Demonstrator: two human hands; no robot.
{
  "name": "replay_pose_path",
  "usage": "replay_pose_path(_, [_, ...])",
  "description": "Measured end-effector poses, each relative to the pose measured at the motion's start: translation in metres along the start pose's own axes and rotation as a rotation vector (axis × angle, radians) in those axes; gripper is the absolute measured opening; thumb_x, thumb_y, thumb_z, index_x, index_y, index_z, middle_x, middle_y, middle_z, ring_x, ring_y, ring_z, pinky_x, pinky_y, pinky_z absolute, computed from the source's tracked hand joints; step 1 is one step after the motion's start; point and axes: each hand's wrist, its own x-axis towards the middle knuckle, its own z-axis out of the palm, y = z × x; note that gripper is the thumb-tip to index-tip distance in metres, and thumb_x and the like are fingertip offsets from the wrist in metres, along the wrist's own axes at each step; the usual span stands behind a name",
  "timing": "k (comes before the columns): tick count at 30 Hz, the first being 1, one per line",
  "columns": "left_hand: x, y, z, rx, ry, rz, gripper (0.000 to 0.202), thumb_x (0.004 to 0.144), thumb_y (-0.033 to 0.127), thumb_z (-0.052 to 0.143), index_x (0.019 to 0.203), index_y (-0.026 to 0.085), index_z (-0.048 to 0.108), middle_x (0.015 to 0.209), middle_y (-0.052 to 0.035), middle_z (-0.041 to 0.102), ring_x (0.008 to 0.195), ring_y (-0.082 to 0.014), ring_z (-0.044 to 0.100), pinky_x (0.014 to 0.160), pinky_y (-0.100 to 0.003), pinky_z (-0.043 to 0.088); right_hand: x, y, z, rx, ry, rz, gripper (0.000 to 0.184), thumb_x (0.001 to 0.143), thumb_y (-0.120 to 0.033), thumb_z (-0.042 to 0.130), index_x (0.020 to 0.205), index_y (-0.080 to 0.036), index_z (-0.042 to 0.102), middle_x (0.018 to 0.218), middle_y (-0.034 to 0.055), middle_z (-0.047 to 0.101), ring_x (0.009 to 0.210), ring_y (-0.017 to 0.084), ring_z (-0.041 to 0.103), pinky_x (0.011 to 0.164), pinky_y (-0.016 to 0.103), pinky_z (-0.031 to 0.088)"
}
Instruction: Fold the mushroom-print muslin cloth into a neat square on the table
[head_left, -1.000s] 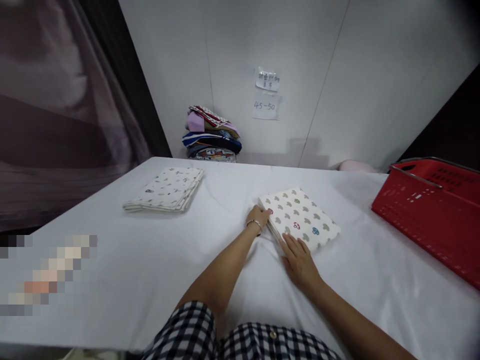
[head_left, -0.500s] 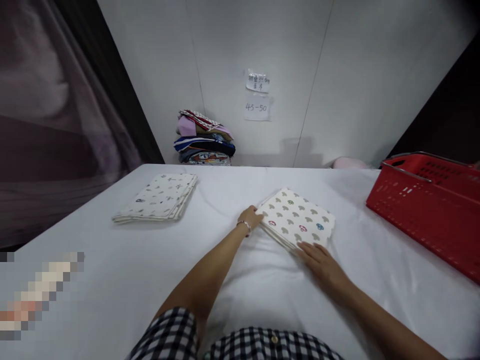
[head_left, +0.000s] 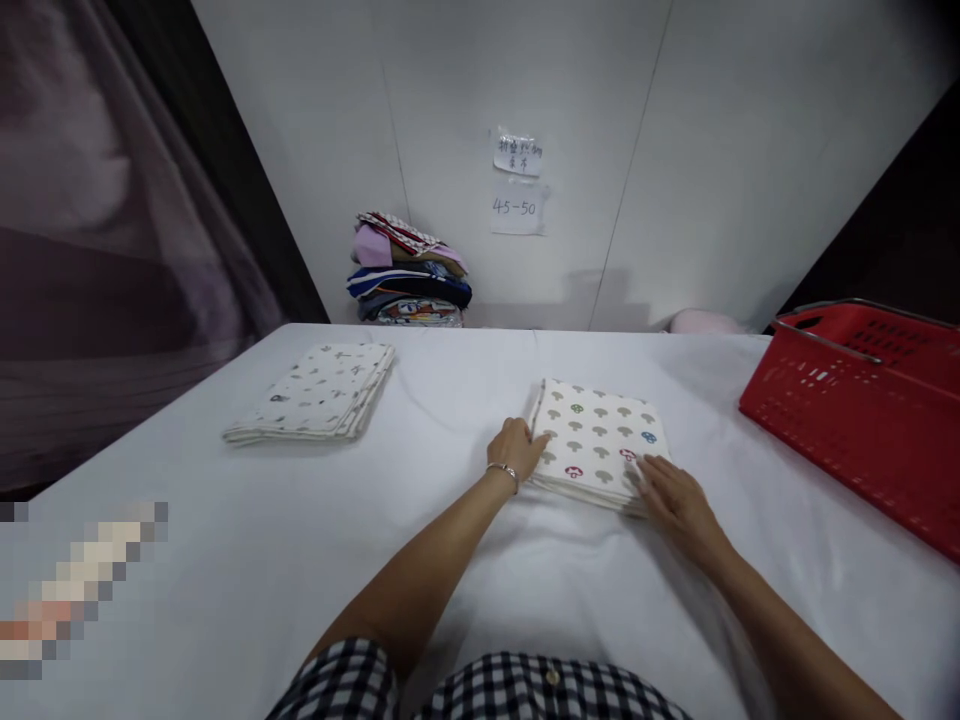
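Observation:
A folded white cloth printed with grey, red, green and blue mushrooms lies flat on the white table, its front edge facing me. At its left edge my left hand grips it, thumb on top and the other fingers curled at the side. My right hand rests on the front right corner with fingers stretched out, covering that corner. Farther left lies a second folded white cloth with small dark prints, apart from both hands.
The white table has a red plastic basket with metal handles on its right side. A pile of folded fabrics stands against the wall behind the far edge. Paper signs hang above. A dark curtain is at the left.
The mushroom-print cloth has been turned so its front edge now faces me more squarely. My left hand moved slightly right and down with its edge; my right hand shifted right and a little up.

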Motion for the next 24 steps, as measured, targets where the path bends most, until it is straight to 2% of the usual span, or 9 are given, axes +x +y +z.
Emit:
replay_pose_path(3, [0.003,-0.002,0.012,0.02,-0.048,-0.024,0.034,0.081,0.054,0.047,0.075,0.02,0.049,0.09,-0.0028,0.053,0.073,-0.0158,0.056,0.063,-0.028,0.038,0.0,-0.004,0.011,-0.1,-0.044,0.025,0.041,0.092,-0.041,0.034,0.126,-0.027,0.05,0.136,0.0051,0.046,0.127,0.027,0.037,0.1,0.051,0.032])
replay_pose_path(7, [0.002,-0.007,0.016,-0.002,0.004,0.05,0.03,0.084,0.044,0.047,0.068,0.019,0.048,0.085,-0.0011,0.051,0.073,-0.0132,0.054,0.063,-0.026,0.037,-0.005,-0.006,0.018,-0.142,-0.04,0.025,0.042,0.092,-0.041,0.031,0.129,-0.027,0.046,0.139,0.004,0.042,0.13,0.025,0.033,0.102,0.049,0.029])
replay_pose_path(10, [0.001,-0.011,0.017,-0.029,0.051,0.042,0.028,0.085,0.038,0.048,0.065,0.019,0.046,0.083,-0.0005,0.05,0.071,-0.0124,0.052,0.064,-0.026,0.036,-0.008,-0.007,0.018,-0.141,-0.051,0.012,0.042,0.092,-0.04,0.032,0.13,-0.028,0.045,0.14,0.0028,0.04,0.131,0.024,0.031,0.103,0.049,0.027])
replay_pose_path(15, [0.001,-0.018,0.024,-0.067,0.048,-0.014,0.03,0.085,0.038,0.046,0.062,0.019,0.042,0.076,0.0003,0.048,0.067,-0.0126,0.049,0.062,-0.026,0.034,-0.003,-0.007,0.009,-0.083,-0.101,0.021,0.041,0.091,-0.041,0.035,0.127,-0.028,0.049,0.139,0.0032,0.042,0.13,0.026,0.034,0.102,0.051,0.03])
replay_pose_path(19, [-0.002,-0.021,0.028,-0.114,0.086,0.017,0.031,0.086,0.038,0.046,0.061,0.019,0.042,0.074,0.0015,0.047,0.065,-0.0114,0.048,0.061,-0.026,0.033,0.026,-0.005,-0.003,0.036,-0.126,0.006,0.035,0.087,-0.041,0.041,0.111,-0.027,0.063,0.124,0.0061,0.057,0.119,0.028,0.047,0.098,0.053,0.035])
replay_pose_path(21, [-0.004,-0.022,0.03,-0.139,0.116,0.021,0.031,0.086,0.038,0.046,0.062,0.019,0.042,0.075,0.002,0.047,0.064,-0.0107,0.047,0.06,-0.025,0.032,0.053,-0.009,-0.002,0.127,-0.11,-0.032,0.033,0.086,-0.034,0.042,0.109,-0.026,0.064,0.12,0.0063,0.06,0.114,0.026,0.052,0.097,0.048,0.039])
replay_pose_path(24, [-0.005,-0.023,0.031,-0.165,0.135,0.033,0.03,0.085,0.038,0.047,0.062,0.019,0.043,0.074,0.0024,0.047,0.063,-0.0102,0.046,0.06,-0.025,0.032,0.104,-0.026,0.011,0.257,-0.093,-0.057,0.036,0.084,-0.025,0.04,0.112,-0.027,0.062,0.121,0.0032,0.059,0.113,0.021,0.054,0.095,0.04,0.044])
